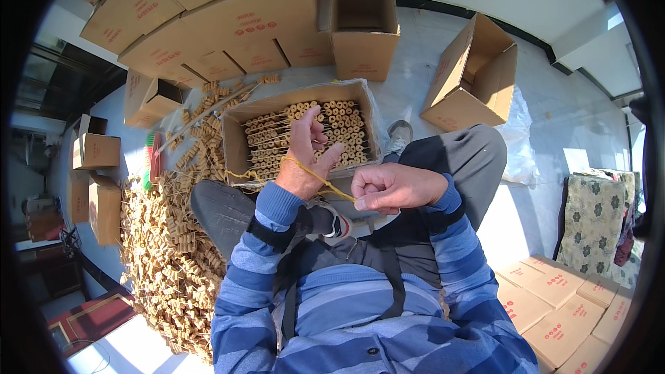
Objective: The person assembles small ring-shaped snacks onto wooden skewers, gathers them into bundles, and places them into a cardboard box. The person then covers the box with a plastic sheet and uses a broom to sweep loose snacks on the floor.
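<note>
My left hand (306, 147) is raised over the near part of an open cardboard box (237, 152), its fingers apart and slightly curled. A yellow string (320, 179) runs across the base of that hand, near the wrist. My right hand (396, 187) is closed, pinching the string's other stretch between thumb and fingers just off the box's near right corner. The box has a clear plastic liner and holds rows of tan hollow rolls (350, 121) with their round ends up; thin sticks show among the ones on the left.
A large heap of similar tan rolls (173, 256) lies to my left, beside a green-and-red brush (152, 159). Stacked cartons (208, 34) stand at the back; an open carton (471, 73) is at the back right. Flat cartons (561, 312) lie at the lower right.
</note>
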Demonstrator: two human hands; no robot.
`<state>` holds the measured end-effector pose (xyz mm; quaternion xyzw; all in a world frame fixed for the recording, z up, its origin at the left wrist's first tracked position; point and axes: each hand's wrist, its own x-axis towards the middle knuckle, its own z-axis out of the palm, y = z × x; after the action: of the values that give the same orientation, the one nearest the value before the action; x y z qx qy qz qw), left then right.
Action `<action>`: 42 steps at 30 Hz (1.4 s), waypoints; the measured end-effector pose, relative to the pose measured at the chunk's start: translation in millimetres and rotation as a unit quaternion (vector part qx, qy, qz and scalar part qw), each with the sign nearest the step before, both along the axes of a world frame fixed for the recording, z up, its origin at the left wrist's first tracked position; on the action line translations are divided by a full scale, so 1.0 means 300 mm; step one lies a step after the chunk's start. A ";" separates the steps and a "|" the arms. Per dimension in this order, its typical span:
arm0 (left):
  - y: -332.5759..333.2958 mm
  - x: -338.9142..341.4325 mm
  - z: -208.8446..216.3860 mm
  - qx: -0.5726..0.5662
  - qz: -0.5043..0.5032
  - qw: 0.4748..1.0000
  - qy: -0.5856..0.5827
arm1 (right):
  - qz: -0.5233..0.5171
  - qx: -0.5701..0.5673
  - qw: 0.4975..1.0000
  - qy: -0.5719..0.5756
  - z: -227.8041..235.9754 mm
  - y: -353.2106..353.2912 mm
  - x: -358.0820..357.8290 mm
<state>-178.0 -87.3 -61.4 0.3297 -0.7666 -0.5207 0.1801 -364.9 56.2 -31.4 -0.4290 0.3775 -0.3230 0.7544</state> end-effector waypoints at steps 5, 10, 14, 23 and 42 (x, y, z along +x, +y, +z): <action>0.060 0.228 0.105 0.311 -0.024 0.907 0.284 | -0.082 -0.017 0.930 0.357 -0.076 0.062 0.004; 0.158 0.603 0.157 0.358 0.037 0.789 0.498 | -0.018 0.131 0.972 0.193 -0.071 0.054 0.051; 0.293 0.981 0.191 0.453 0.048 0.799 0.392 | 0.154 -0.074 0.946 0.276 -0.065 0.015 0.188; 0.598 1.433 -0.020 0.536 0.357 0.761 -0.078 | 0.040 -0.198 0.893 0.402 -0.094 -0.037 0.214; -0.243 0.320 0.024 0.139 0.065 0.986 -0.061 | -0.420 0.171 0.890 -0.033 -0.648 -0.197 -0.288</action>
<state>-82.0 -160.3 -54.2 0.4316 -0.6733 -0.5885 0.1185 -451.4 -3.0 -225.7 -0.0835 0.5467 -0.5544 0.6219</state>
